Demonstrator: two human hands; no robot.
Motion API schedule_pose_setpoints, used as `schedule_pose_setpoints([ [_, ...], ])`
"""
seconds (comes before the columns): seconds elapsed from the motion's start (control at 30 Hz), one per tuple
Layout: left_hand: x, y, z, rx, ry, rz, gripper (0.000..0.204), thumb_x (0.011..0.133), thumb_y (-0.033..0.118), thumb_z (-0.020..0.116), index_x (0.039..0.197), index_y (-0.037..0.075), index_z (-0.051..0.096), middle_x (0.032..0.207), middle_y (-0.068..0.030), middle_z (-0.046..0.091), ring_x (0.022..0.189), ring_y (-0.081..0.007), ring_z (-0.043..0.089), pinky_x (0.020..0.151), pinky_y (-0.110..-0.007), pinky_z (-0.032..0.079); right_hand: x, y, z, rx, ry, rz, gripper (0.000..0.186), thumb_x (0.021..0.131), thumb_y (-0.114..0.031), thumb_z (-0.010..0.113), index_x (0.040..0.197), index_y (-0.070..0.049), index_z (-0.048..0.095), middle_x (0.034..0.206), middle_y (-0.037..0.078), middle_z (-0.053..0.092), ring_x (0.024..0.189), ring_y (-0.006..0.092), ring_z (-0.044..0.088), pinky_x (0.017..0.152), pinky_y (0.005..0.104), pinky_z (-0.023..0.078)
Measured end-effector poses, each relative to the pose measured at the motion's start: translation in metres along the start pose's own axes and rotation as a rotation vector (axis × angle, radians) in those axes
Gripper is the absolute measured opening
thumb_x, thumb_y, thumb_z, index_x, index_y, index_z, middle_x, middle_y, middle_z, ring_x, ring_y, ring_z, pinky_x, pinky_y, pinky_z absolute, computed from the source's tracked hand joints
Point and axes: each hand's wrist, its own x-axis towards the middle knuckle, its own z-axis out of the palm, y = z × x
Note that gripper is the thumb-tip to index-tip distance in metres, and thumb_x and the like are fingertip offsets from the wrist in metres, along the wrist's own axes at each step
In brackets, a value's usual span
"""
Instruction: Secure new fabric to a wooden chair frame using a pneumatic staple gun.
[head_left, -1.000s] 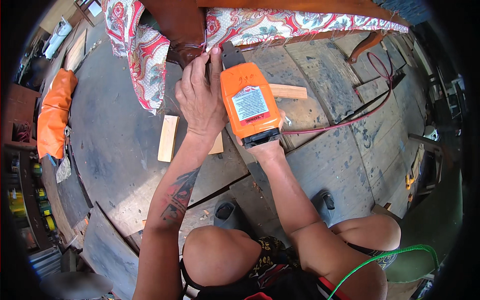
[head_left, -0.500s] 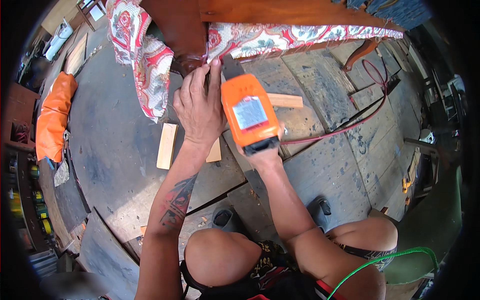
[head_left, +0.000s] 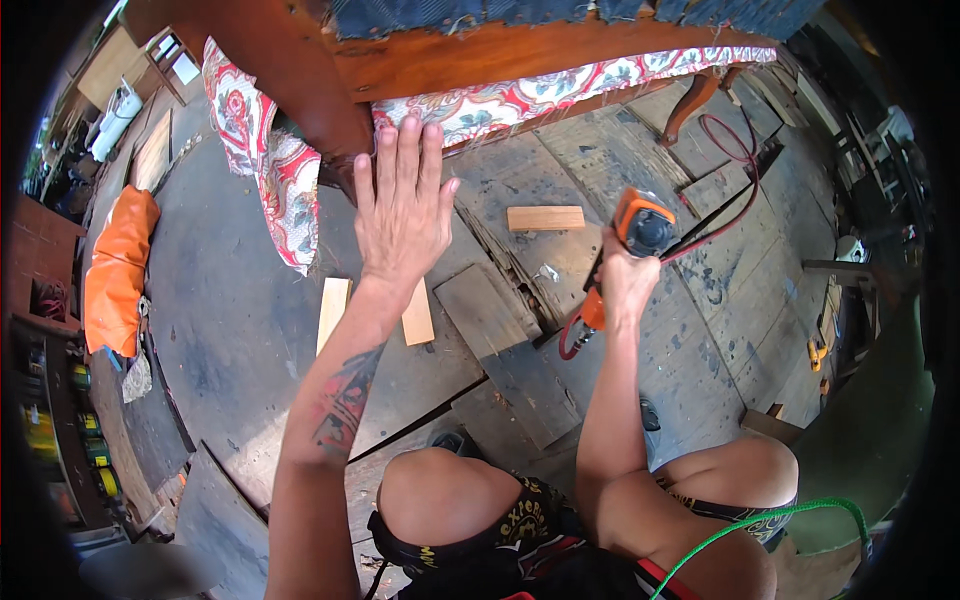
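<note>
My left hand (head_left: 405, 205) lies flat with fingers stretched out, its fingertips against the red and white floral fabric (head_left: 480, 108) along the lower rail of a wooden furniture frame (head_left: 450, 65). A loose flap of the same fabric (head_left: 290, 205) hangs by the frame's leg, left of the hand. Out to the right, apart from the frame, my right hand (head_left: 628, 285) grips an orange and black pneumatic staple gun (head_left: 645, 222) by its handle. A red air hose (head_left: 715, 235) runs from the tool's handle end.
Small wood blocks (head_left: 545, 218) lie on the patchy board floor (head_left: 520, 390). An orange rolled sheet (head_left: 122, 270) is at the left, near a shelf with several cans (head_left: 98, 450). A curved furniture leg (head_left: 690, 108) stands farther back. A green cord (head_left: 790, 508) crosses at lower right.
My right hand has carried the staple gun away from the frame, to the right. My left fingers have gone from pressing at the corner to lying spread on the fabric.
</note>
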Motion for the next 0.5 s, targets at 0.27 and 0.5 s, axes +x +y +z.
schedule_pose_setpoints([
  [0.27,0.020,0.021,0.012,0.118,-0.176,0.389,0.070,0.098,0.034,0.055,0.158,0.013,0.027,0.165,-0.0092,0.025,0.153,-0.0257,0.019,0.124,-0.043,0.011,0.087,0.089,-0.041,-0.459,0.165,0.065,0.043,0.078,-0.026,0.061,0.101,0.009,0.062,0.100,0.028,0.071,0.095,0.0430,0.070,0.086,0.0446,0.053],
  [0.5,0.063,0.040,-0.019,0.113,-0.320,0.574,0.070,0.096,0.029,0.056,0.156,0.005,0.028,0.163,-0.0097,0.028,0.152,-0.0231,0.023,0.123,-0.042,0.019,0.125,0.133,-0.016,-0.570,0.034,0.262,0.075,0.083,-0.026,0.069,0.128,0.022,0.033,0.114,0.038,0.063,0.112,0.0457,0.064,0.095,0.0465,0.053],
])
